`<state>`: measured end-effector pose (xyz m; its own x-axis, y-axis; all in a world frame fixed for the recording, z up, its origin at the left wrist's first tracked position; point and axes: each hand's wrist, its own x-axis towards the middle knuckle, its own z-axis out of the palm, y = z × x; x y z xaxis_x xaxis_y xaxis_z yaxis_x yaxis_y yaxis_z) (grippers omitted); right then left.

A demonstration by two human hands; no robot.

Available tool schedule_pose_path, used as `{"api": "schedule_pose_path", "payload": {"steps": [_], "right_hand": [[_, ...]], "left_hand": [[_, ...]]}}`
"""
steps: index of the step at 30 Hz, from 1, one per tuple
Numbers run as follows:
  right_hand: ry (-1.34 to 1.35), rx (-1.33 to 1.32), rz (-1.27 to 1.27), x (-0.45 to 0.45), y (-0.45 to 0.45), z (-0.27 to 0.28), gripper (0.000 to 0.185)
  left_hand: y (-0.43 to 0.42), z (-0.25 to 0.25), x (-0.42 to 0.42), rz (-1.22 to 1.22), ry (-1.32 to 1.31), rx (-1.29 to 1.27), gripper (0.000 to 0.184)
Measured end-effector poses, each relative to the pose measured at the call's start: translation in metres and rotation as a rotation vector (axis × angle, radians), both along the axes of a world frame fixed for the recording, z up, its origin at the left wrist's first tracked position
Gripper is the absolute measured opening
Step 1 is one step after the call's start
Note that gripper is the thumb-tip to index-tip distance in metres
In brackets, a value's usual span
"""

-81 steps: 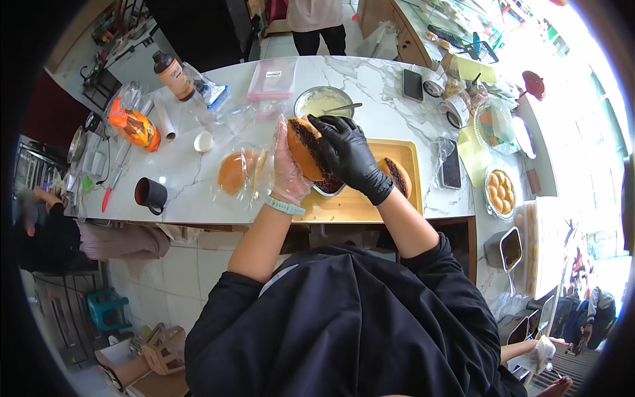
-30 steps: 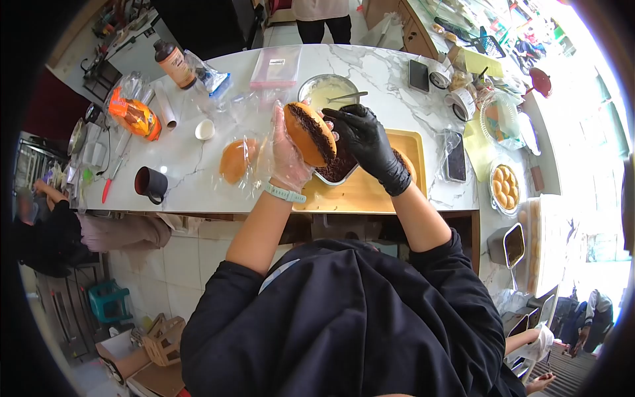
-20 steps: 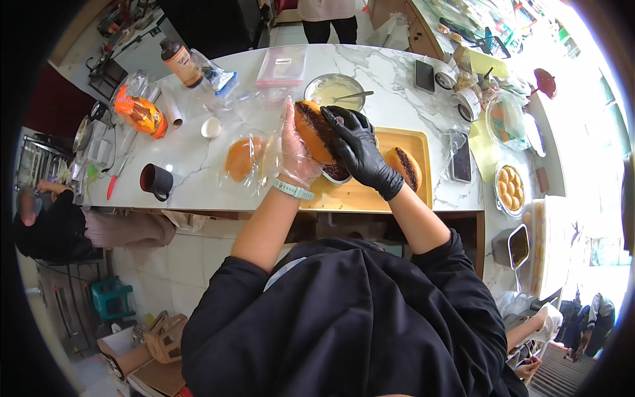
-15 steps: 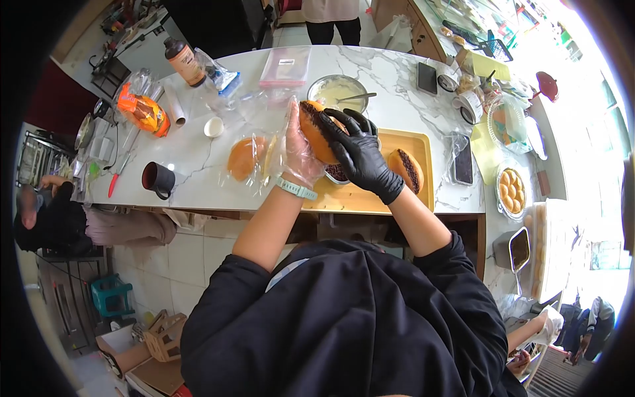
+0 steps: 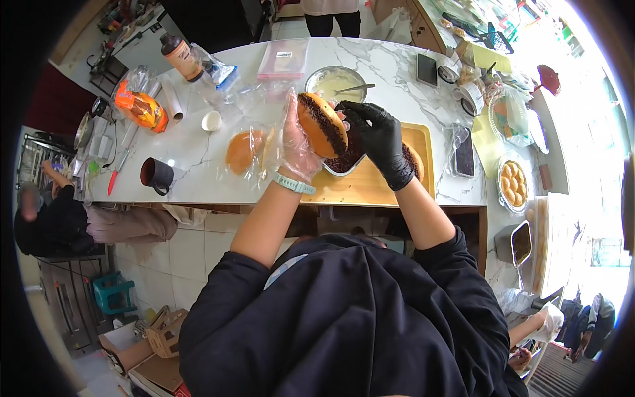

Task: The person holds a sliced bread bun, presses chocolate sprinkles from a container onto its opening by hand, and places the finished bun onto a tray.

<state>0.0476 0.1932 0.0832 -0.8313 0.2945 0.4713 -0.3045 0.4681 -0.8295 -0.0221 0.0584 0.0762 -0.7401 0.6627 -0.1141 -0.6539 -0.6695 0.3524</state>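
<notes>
My left hand [image 5: 299, 142], in a clear plastic glove, grips a bun [image 5: 317, 132] whose slit is coated with dark chocolate sprinkles. Close to the bun's right side is my right hand [image 5: 380, 135] in a black glove, its fingers curled together; what they pinch, if anything, is hidden. Below both hands sits a metal container [image 5: 342, 173] of dark sprinkles [image 5: 345, 159], standing on a yellow tray [image 5: 370, 188]. Another filled bun [image 5: 415, 161] lies on the tray, mostly covered by my right wrist. Left of my left hand, a plain bun [image 5: 245, 152] rests on clear plastic.
Behind my hands stands a bowl [image 5: 311, 83] of pale cream with a spoon [image 5: 357, 87]. A dark mug [image 5: 155, 173], white cup [image 5: 211, 121], red-handled knife [image 5: 116, 175] and orange package [image 5: 140, 109] are leftward. Phones [image 5: 463, 155] lie rightward. Other people are nearby.
My right hand has come off the bun and drawn slightly right, its fingers curling together. The bun, still in my left hand, now shows its sprinkle-covered slit and the sprinkle container below.
</notes>
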Motion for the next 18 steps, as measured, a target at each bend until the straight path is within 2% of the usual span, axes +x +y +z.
{"api": "schedule_pose_path", "payload": {"steps": [2,5,9,14,17,18], "right_hand": [[0.031,0.125,-0.029,0.002,-0.001,0.008,0.027],[0.098,0.179,-0.013,-0.014,-0.003,0.0,0.03],[0.014,0.209,0.107,-0.018,0.0,-0.001,0.031],[-0.052,0.239,0.164,-0.001,0.0,0.006,0.024],[0.046,0.226,0.103,-0.002,-0.001,-0.005,0.025],[0.029,0.28,0.114,-0.002,-0.001,-0.003,0.032]], "left_hand": [[-0.001,0.0,0.001,0.01,-0.001,-0.024,0.047],[-0.002,-0.001,0.0,0.023,-0.007,-0.046,0.047],[0.001,-0.003,-0.003,0.039,-0.041,-0.06,0.048],[-0.001,-0.001,-0.001,0.079,-0.086,-0.081,0.049],[-0.003,-0.002,-0.006,0.076,-0.031,-0.07,0.05],[-0.003,-0.006,-0.009,0.068,0.005,-0.046,0.051]]}}
